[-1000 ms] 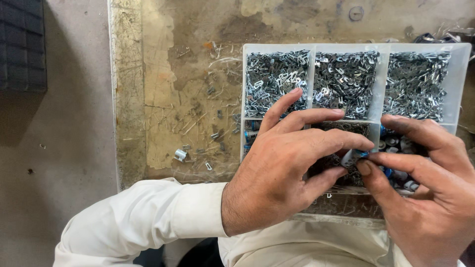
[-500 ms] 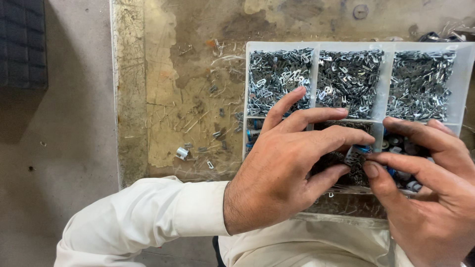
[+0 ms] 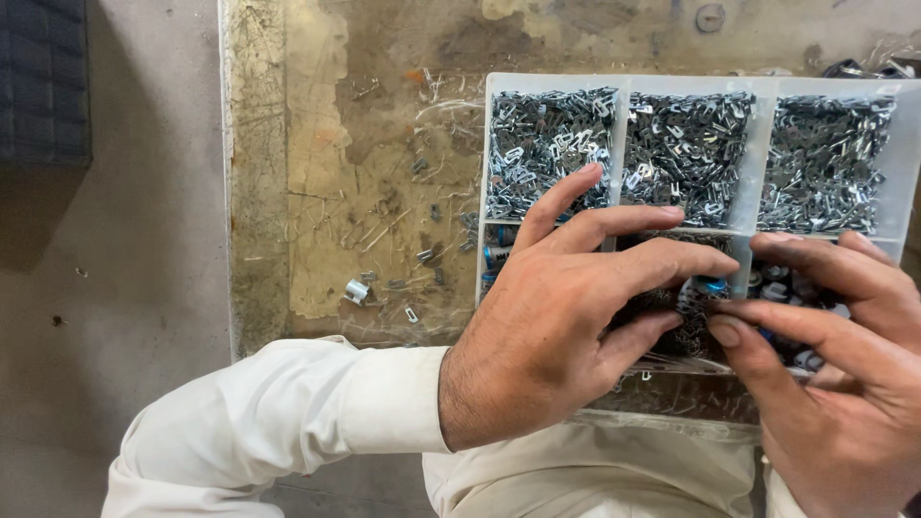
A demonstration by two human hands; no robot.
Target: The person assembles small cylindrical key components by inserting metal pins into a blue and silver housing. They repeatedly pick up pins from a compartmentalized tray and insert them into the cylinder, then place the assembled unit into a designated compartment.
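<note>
Both my hands work at the organizer box [image 3: 758, 153], lower middle compartment.
My left hand [image 3: 566, 326] and right hand [image 3: 835, 384] pinch together on a small blue-capped part [image 3: 712, 286]; upper compartments remain full of metal clips [image 3: 549, 144]; strays lie on the desk [image 3: 365, 230].

The light is soft and even, the picture is sharp, the shiny little silver metal clips [image 3: 686, 149] sparkle, and a dark shadow sits under the hands.

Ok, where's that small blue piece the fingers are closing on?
In the head view, the small blue piece sits right of centre, between the left hand and right hand, over the lower row of the white compartment tray.
</note>
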